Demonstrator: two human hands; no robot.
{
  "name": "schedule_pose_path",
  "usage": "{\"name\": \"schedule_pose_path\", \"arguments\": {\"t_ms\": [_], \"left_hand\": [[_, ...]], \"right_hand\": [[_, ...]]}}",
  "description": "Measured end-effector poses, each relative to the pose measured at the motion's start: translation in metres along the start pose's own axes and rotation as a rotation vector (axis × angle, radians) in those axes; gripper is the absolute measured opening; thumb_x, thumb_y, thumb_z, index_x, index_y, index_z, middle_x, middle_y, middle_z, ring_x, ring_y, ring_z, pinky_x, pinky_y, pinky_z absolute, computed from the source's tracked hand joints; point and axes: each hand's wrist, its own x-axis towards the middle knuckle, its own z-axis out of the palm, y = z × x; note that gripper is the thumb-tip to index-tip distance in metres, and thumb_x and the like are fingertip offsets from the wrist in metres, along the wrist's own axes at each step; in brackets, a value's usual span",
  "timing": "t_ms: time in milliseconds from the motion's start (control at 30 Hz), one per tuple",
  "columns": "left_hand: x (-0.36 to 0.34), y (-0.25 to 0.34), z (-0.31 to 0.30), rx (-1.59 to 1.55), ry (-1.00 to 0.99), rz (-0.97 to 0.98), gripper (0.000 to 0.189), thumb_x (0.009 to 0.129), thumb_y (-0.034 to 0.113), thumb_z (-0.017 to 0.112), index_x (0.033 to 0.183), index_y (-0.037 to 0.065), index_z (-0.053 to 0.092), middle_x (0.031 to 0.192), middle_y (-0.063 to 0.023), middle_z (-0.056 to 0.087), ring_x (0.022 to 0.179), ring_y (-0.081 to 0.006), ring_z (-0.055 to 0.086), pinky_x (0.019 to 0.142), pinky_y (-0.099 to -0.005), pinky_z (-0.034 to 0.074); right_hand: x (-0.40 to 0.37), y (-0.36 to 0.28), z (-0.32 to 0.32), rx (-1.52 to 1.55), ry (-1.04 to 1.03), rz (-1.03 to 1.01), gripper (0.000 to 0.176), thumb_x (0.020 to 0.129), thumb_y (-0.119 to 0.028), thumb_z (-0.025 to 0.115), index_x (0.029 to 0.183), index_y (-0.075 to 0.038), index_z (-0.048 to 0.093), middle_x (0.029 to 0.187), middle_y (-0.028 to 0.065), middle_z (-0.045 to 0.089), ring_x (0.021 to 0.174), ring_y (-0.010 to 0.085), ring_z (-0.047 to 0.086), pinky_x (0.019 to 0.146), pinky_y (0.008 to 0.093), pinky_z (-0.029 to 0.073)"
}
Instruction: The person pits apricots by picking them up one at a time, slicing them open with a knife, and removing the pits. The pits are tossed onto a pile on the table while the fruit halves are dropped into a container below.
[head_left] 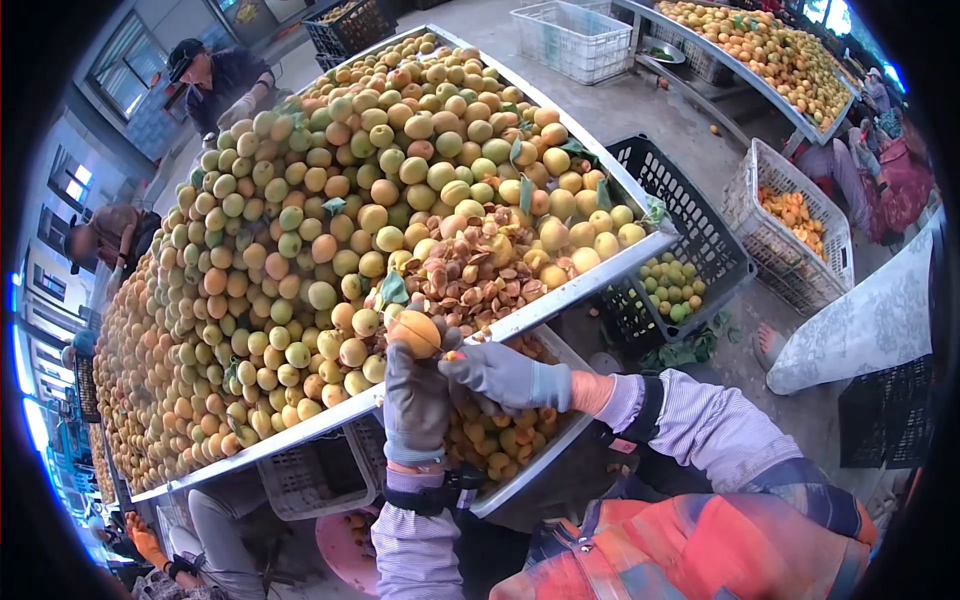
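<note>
the gloved left hand [415, 405] grips an orange apricot [414, 334] between its fingers, holding it up at the front rim of the fruit-heaped desk [600, 277], just in front of a mound of brown pits [475, 270]. right beside it, the gloved right hand [510, 376] pinches a small red thing [455, 356], too small to make out, above a bin [548, 450] of fruit pieces [495, 437].

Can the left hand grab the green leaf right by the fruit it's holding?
Probably not without letting go: the left hand has its fingers around the fruit. The leaf does look close, though, and nothing seems to cover it.
</note>
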Motion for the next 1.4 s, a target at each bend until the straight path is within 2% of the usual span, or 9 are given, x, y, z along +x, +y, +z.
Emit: {"name": "schedule_pose_path", "arguments": {"t_ms": [67, 333, 533, 767, 933, 1033, 1100, 1333, 1400], "left_hand": [[-0.002, 0.002, 0.001, -0.100, -0.048, -0.065, 0.058, 0.092, 0.041, 0.046, 0.134, 0.003, 0.033, 0.109, -0.0112, 0.056, 0.099, -0.0246, 0.055, 0.088, -0.0395, 0.046], [0.002, 0.009, 0.004, 0.295, -0.031, 0.143, 0.057, 0.093, 0.042, 0.045, 0.132, 0.003, 0.034, 0.107, -0.0104, 0.055, 0.098, -0.0207, 0.055, 0.088, -0.0366, 0.046], [0.005, 0.003, -0.013, -0.149, -0.086, -0.081, 0.059, 0.092, 0.046, 0.043, 0.132, 0.002, 0.036, 0.108, -0.0106, 0.055, 0.099, -0.0227, 0.055, 0.090, -0.0376, 0.045], [-0.001, 0.005, 0.005, -0.175, 0.016, -0.067, 0.058, 0.093, 0.045, 0.043, 0.131, 0.002, 0.037, 0.107, -0.0100, 0.056, 0.098, -0.0228, 0.055, 0.089, -0.0367, 0.045], [-0.003, 0.010, 0.012, 0.397, -0.012, 0.158, 0.053, 0.094, 0.041, 0.044, 0.127, 0.001, 0.039, 0.107, -0.0103, 0.056, 0.098, -0.0207, 0.055, 0.088, -0.0348, 0.046], [0.001, 0.007, -0.005, 0.127, -0.059, 0.012, 0.049, 0.095, 0.041, 0.041, 0.123, 0.001, 0.041, 0.107, -0.0111, 0.055, 0.097, -0.0205, 0.055, 0.087, -0.0349, 0.046], [0.003, 0.005, -0.007, 0.004, 0.008, -0.078, 0.047, 0.095, 0.040, 0.040, 0.121, 0.001, 0.042, 0.107, -0.0116, 0.055, 0.095, -0.0211, 0.056, 0.087, -0.0351, 0.046], [-0.001, 0.008, -0.002, 0.525, -0.043, 0.040, 0.049, 0.094, 0.043, 0.043, 0.118, 0.001, 0.044, 0.103, -0.0109, 0.056, 0.090, -0.0196, 0.057, 0.083, -0.0328, 0.048], [0.002, 0.001, -0.007, 0.277, 0.001, 0.020, 0.048, 0.093, 0.043, 0.044, 0.115, 0.001, 0.046, 0.101, -0.0105, 0.057, 0.090, -0.0186, 0.057, 0.081, -0.0319, 0.048]], "right_hand": [[0.004, 0.005, 0.006, -0.018, 0.071, -0.197, 0.062, 0.082, -0.069, 0.040, 0.080, -0.007, 0.052, 0.049, -0.0007, 0.047, 0.039, 0.0072, 0.046, 0.035, 0.0186, 0.035], [-0.004, 0.004, -0.002, -0.026, 0.008, -0.174, 0.039, 0.094, -0.041, 0.043, 0.113, -0.009, 0.055, 0.058, 0.0011, 0.050, 0.041, 0.0086, 0.049, 0.035, 0.0224, 0.037], [0.002, 0.008, 0.004, -0.054, 0.062, -0.049, 0.047, 0.090, -0.051, 0.046, 0.097, -0.006, 0.056, 0.055, 0.0003, 0.048, 0.039, 0.0091, 0.045, 0.036, 0.0223, 0.036], [-0.003, -0.004, 0.002, -0.059, 0.089, -0.059, 0.045, 0.091, -0.048, 0.046, 0.088, -0.005, 0.057, 0.061, -0.0002, 0.050, 0.043, 0.0084, 0.047, 0.037, 0.0217, 0.037], [0.001, 0.008, 0.001, -0.013, 0.055, -0.107, 0.050, 0.086, -0.058, 0.048, 0.084, -0.008, 0.049, 0.056, -0.0015, 0.048, 0.043, 0.0074, 0.049, 0.036, 0.0202, 0.037], [0.003, 0.010, -0.001, -0.041, 0.047, -0.075, 0.047, 0.087, -0.056, 0.048, 0.084, -0.009, 0.049, 0.057, -0.0021, 0.048, 0.044, 0.0072, 0.048, 0.038, 0.0204, 0.037], [0.011, 0.020, -0.003, -0.113, 0.046, -0.123, 0.041, 0.093, -0.044, 0.045, 0.106, -0.008, 0.057, 0.063, -0.0004, 0.050, 0.045, 0.0066, 0.047, 0.043, 0.0216, 0.040], [0.005, 0.009, 0.002, -0.049, 0.101, -0.167, 0.034, 0.094, -0.039, 0.046, 0.101, -0.007, 0.057, 0.062, -0.0018, 0.050, 0.046, 0.0052, 0.046, 0.043, 0.0216, 0.038], [0.004, 0.004, 0.001, -0.043, 0.056, -0.095, 0.032, 0.094, -0.036, 0.046, 0.104, -0.008, 0.058, 0.062, -0.0019, 0.050, 0.047, 0.0050, 0.046, 0.043, 0.0217, 0.038]]}}
